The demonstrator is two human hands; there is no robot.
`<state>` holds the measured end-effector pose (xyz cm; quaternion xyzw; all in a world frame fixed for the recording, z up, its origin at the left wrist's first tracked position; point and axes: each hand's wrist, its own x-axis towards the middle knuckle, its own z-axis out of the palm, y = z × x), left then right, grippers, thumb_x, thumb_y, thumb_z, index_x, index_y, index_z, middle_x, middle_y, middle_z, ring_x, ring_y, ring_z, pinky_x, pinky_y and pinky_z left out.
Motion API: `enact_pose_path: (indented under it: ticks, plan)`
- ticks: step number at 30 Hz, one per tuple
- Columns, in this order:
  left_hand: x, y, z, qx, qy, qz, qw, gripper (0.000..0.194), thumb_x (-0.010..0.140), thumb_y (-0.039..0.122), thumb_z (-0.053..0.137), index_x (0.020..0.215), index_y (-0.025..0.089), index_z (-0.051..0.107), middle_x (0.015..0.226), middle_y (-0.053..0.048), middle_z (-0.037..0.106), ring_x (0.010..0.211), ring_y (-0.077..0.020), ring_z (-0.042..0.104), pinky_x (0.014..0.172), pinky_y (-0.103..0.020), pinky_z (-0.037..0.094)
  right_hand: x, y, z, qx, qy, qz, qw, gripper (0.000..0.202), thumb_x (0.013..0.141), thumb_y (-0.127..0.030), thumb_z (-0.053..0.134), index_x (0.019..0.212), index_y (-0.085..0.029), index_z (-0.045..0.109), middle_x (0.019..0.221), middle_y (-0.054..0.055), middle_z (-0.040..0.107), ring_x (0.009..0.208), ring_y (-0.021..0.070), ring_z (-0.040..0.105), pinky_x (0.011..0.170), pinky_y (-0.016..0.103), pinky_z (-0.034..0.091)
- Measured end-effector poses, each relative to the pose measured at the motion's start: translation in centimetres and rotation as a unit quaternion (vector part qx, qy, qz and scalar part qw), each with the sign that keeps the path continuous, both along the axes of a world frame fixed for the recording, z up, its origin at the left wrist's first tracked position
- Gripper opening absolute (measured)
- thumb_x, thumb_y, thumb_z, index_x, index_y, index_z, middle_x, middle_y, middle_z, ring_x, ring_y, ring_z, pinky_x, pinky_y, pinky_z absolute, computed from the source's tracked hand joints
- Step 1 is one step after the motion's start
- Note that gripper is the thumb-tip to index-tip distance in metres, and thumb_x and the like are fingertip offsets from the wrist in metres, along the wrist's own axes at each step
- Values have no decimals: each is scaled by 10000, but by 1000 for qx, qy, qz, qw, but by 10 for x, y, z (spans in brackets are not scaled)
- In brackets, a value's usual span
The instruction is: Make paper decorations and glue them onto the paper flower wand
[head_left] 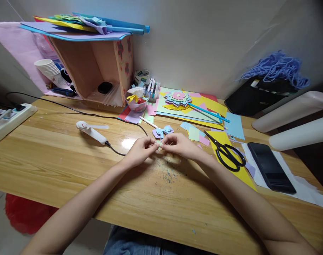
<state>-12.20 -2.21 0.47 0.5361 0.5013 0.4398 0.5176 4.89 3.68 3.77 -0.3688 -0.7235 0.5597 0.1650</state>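
Both hands meet over the middle of the wooden table. My left hand (142, 150) pinches one side of a small pale green piece of paper (159, 144), and my right hand (179, 145) pinches its other side. Fingers cover most of that piece, so its exact shape is hidden. Just beyond the fingertips lies a folded paper bow (158, 132) in lilac and light blue. A white pen (148, 122) rests behind it, slanting toward the bow. Black-handled scissors (229, 156) lie to the right of my right hand on yellow paper (241, 173).
A white glue gun (91, 131) with a black cord sits left. Behind are a cardboard box (124, 71), a tub of paper scraps (137, 104) and a layered paper flower (178, 99) on coloured sheets. A phone (270, 166) lies right; a power strip (12, 122) stands far left.
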Motion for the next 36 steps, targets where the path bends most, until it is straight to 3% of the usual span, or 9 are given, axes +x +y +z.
enact_pose_path:
  ticks: [11, 18, 24, 36]
  plan:
    - [0, 0, 1, 9, 15, 2, 1000, 238, 767, 357, 615, 787, 123, 652, 750, -55, 642, 655, -123, 553, 609, -220, 397, -1, 2, 5, -24, 3, 14, 1000, 134, 708, -256, 630, 645, -141, 658, 569, -6, 606, 475, 71, 473, 461, 208, 329]
    - [2, -2, 6, -2, 40, 19, 999, 267, 772, 378, 604, 801, 113, 616, 735, -31, 606, 639, -108, 527, 594, -215, 390, 1, 6, 1, -41, -25, 34, 998, 131, 729, -250, 611, 684, -140, 668, 634, 10, 638, 537, 80, 524, 520, 207, 378]
    - [2, -3, 10, -52, -15, 60, 997, 283, 695, 399, 677, 722, 124, 618, 690, -16, 600, 624, -111, 539, 599, -224, 420, 1, 3, 9, -14, -48, 24, 998, 100, 713, -219, 609, 721, -141, 671, 651, 19, 648, 575, 100, 556, 557, 222, 415]
    - [3, -4, 11, -56, -33, 76, 995, 229, 682, 343, 695, 728, 120, 674, 714, -31, 653, 654, -109, 562, 652, -217, 424, 0, 3, -10, -29, -2, 0, 1000, 184, 731, -321, 623, 684, -144, 640, 632, 20, 627, 545, 100, 541, 538, 242, 414]
